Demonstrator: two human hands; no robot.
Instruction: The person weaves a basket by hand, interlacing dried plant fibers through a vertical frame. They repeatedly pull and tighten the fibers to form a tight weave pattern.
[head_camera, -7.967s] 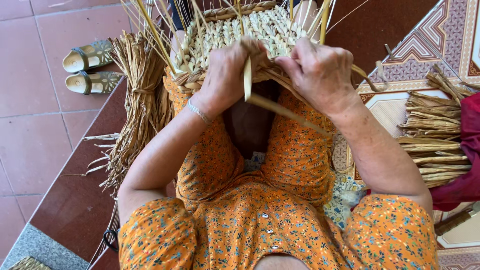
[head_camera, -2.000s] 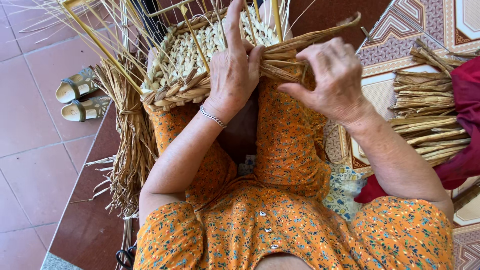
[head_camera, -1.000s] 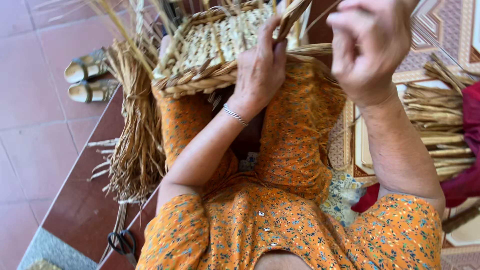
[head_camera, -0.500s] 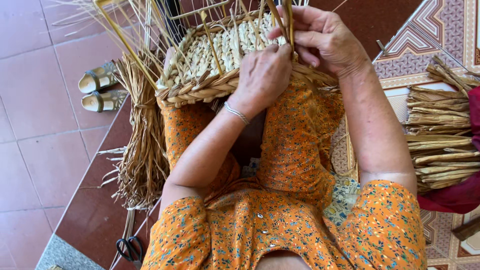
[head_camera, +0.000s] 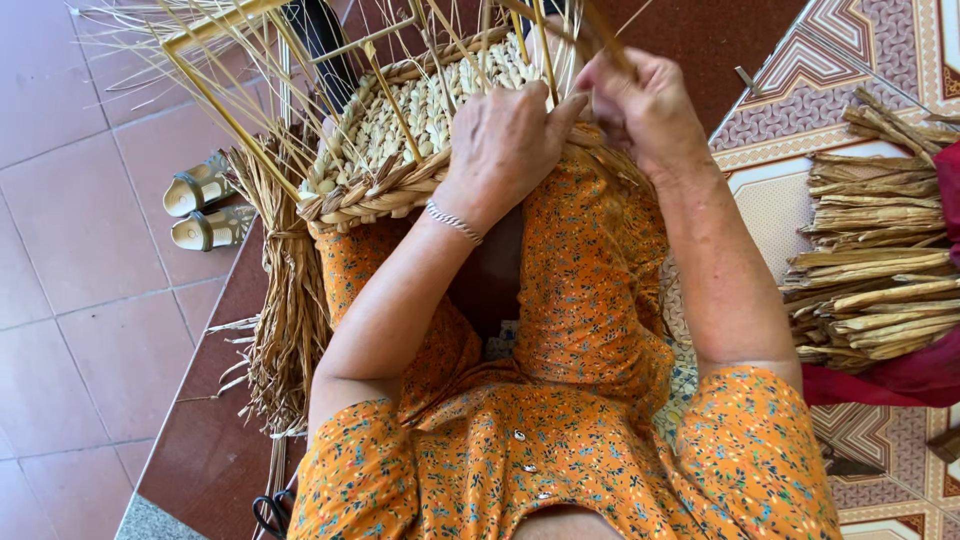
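Left hand (head_camera: 510, 135) presses the woven basket (head_camera: 400, 140); right hand (head_camera: 645, 105) pinches a straw strand (head_camera: 605, 35).

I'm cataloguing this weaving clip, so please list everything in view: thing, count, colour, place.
basket: one, pale straw, half woven, on the lap, loose strands sticking up
fibre bundle: one, tan, hanging at the left of the lap
fibre stack: one pile, tan, on the patterned mat at right
red cloth: one, under and beside the stack
sandals: two, beige, on the pink tiles at left
scissors: one, dark, bottom edge
bracelet: one, silver, left wrist
left hand: on the basket rim
right hand: pinching strands above the rim
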